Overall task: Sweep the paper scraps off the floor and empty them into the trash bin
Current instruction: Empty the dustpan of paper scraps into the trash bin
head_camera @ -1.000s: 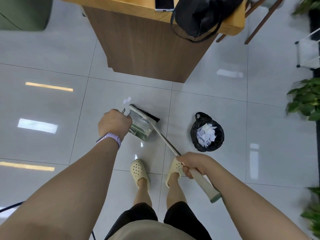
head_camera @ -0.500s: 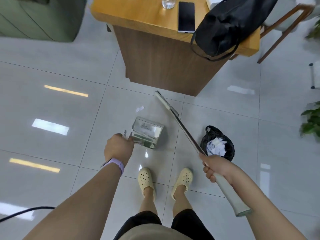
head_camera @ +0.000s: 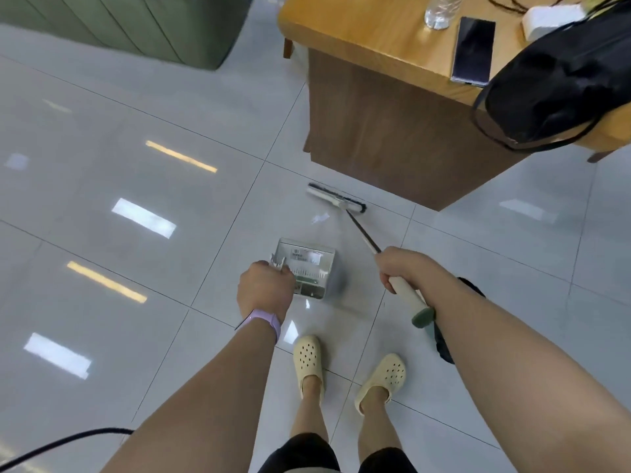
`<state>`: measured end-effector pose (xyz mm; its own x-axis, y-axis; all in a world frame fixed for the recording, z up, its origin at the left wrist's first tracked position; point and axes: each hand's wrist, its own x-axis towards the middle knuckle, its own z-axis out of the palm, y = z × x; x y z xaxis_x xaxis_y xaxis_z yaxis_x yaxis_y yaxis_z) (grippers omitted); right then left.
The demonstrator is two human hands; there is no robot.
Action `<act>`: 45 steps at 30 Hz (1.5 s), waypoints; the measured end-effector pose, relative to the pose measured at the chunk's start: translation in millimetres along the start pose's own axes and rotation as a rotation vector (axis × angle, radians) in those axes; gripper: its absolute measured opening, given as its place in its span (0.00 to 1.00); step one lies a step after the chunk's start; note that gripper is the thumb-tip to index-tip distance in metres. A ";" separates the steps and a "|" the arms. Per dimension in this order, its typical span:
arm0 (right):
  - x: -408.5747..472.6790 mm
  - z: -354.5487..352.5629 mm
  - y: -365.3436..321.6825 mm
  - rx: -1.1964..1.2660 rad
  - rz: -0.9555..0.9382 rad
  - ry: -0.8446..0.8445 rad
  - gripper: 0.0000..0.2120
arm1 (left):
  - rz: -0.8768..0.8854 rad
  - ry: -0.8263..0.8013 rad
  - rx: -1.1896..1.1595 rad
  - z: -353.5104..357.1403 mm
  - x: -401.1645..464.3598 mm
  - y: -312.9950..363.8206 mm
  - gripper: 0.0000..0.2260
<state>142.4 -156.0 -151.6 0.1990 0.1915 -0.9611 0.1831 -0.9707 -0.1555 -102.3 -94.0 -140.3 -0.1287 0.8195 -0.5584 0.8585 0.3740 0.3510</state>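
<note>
Glossy pale floor tiles (head_camera: 102, 206) fill most of the view, with a wooden surface (head_camera: 375, 39) at the upper right. Left hand (head_camera: 264, 290) is clenched around the handle of a light dustpan (head_camera: 307, 268), which sits on the floor just ahead of the person's feet, its open mouth facing away toward the broom head. A lilac band (head_camera: 264, 320) wraps that wrist. Right hand (head_camera: 401, 268) grips the pale handle of the broom (head_camera: 336, 199) near its dark green end cap; the thin dark shaft runs forward and left from the fist to the long head, which lies on the tile close to the base of the surface. One paper scrap (head_camera: 320, 218) lies on the floor between broom head and dustpan (small and blurred). Trash bin (head_camera: 444, 346), lined in black, is mostly hidden behind the right forearm, just right of the feet in cream clogs (head_camera: 309, 358). Up on the surface rest a black bag (head_camera: 560, 80), a dark phone (head_camera: 473, 49) and a clear bottle (head_camera: 438, 10).
</note>
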 end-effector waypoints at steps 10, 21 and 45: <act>-53.8 37.9 72.7 0.039 0.221 -0.167 0.21 | 0.041 -0.064 0.025 -9.6 7.6 12.3 0.10; -149.8 51.5 172.3 0.492 0.303 -0.144 0.20 | -0.143 -0.278 -0.289 -16.3 -34.4 -61.0 0.39; -227.2 137.2 295.9 1.046 -0.071 0.097 0.19 | -0.172 -1.064 -0.450 25.0 -193.6 -48.8 0.05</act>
<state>19.3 -506.6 -10.6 0.3054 0.2182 -0.9269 -0.7160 -0.5891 -0.3745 -106.9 -281.8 -68.1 0.4380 0.0454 -0.8978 0.5891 0.7399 0.3248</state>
